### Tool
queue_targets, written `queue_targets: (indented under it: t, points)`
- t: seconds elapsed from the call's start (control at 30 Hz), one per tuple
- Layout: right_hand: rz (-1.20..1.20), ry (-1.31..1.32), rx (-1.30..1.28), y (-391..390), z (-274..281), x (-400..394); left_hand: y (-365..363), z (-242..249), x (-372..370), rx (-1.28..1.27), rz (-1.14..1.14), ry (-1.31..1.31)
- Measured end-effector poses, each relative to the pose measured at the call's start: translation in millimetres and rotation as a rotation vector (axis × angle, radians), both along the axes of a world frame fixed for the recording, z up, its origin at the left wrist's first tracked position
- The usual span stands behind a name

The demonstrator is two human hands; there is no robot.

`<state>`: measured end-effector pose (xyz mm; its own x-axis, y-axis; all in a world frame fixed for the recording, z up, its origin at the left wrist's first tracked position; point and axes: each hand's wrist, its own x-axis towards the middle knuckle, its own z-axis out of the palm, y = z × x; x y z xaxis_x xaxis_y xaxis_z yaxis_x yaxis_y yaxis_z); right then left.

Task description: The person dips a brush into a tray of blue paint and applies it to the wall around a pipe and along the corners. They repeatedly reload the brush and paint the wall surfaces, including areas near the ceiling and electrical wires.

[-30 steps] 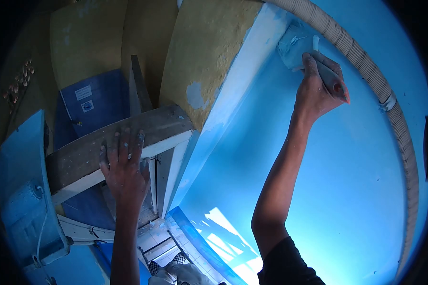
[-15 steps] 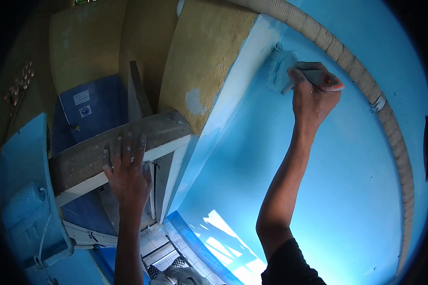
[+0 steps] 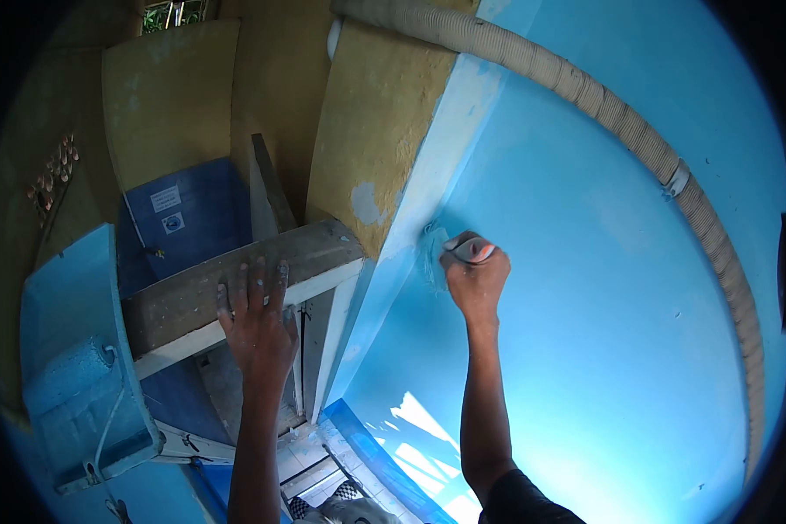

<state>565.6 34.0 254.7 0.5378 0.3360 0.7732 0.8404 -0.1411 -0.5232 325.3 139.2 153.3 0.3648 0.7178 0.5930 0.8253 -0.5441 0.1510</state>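
My right hand is closed round the handle of a paintbrush; its bristles touch the light blue wall near the corner beside a whitish strip. My left hand lies on the wooden frame, fingers spread over its dusty top board and nothing in its grasp. Specks of paint show on the fingers. At the left, a blue paint tray holds a paint-covered roller.
A wrapped, ribbed pipe curves across the upper right wall. Beyond the wooden frame stands a dark blue panel with labels. White floor tiles and the rungs of a ladder show below. Sunlight patches the lower wall.
My right hand has moved down and left along the wall with the brush. The left hand stays on the frame, while the whole view has shifted slightly.
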Motion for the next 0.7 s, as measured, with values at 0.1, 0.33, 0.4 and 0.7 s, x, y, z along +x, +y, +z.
queue_targets:
  t: [0.1, 0.33, 0.4, 0.7]
  points:
    - [0.052, -0.102, 0.22, 7, 48, 12, 0, 0, 0, 0.013, -0.002, -0.003]
    - [0.043, -0.689, 0.595, 42, 37, 47, 0, 0, -2, 0.034, -0.001, 0.028]
    - [-0.043, -0.639, 0.431, 40, -29, 35, -1, 2, -2, 0.029, -0.006, 0.021]
    - [0.2, 0.368, 0.386, 2, -208, 5, -2, 2, 1, 0.037, 0.025, 0.069]
